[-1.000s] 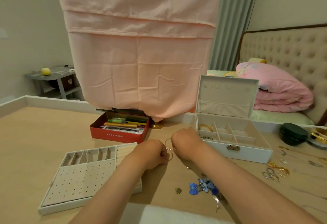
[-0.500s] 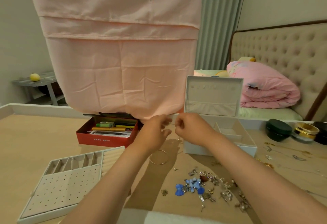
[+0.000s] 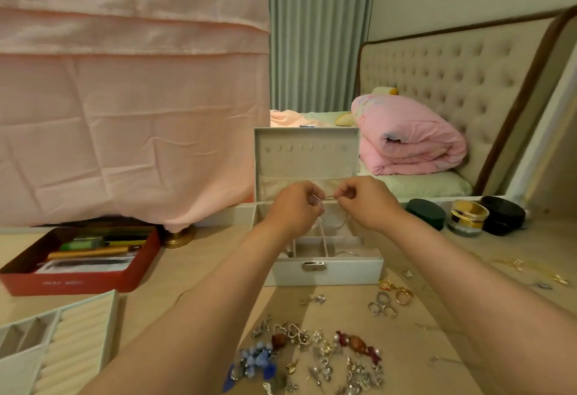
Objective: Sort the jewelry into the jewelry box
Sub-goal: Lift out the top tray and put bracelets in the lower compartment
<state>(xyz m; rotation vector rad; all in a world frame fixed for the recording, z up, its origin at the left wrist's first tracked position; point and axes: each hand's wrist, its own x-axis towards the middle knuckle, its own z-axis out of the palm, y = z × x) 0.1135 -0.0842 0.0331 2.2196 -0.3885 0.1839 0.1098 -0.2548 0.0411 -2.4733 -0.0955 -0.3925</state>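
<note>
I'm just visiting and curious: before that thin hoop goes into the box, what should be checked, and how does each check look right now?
1. Grip on the hoop: ok, the left hand and right hand both pinch it.
2. Box lid up: ok.
3. Hoop over the box: ok, it appears above the rear compartments.
4. Free compartment underneath: cannot tell, the hands hide it.
5. Hoop's ends closed: cannot tell, the wire is too thin.
6. Pile clear of the forearms: ok, it lies between them.
</note>
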